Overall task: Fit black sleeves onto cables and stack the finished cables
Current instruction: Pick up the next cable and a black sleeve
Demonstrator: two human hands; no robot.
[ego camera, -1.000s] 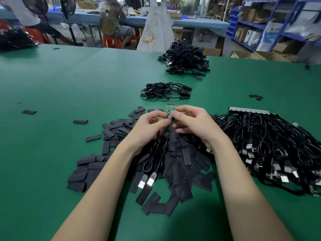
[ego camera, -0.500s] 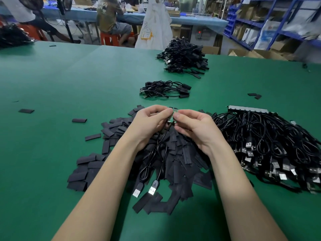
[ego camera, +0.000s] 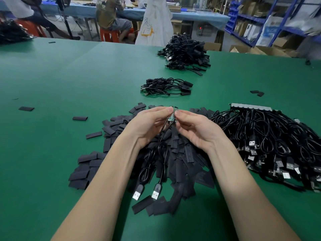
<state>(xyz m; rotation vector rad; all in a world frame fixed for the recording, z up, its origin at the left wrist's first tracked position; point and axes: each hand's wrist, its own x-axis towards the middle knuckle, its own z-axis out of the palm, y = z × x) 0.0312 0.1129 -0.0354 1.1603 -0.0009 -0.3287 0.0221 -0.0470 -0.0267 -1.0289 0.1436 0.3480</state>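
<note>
Head view, lower centre: two USB plugs (ego camera: 146, 193) hang over the sleeve pile (ego camera: 175, 153). Their cables (ego camera: 162, 146) run up-frame to the small boards (ego camera: 173, 113) pinched between left hand (ego camera: 149, 124) and right hand (ego camera: 196, 129). Finished stack (ego camera: 165, 86) lies beyond, upper centre.

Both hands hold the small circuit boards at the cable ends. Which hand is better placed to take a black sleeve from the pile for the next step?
Probably the left hand. The black sleeves spread out mostly on its side, while the right hand borders the unfinished cables. The right grip could keep the circuit boards.
</note>
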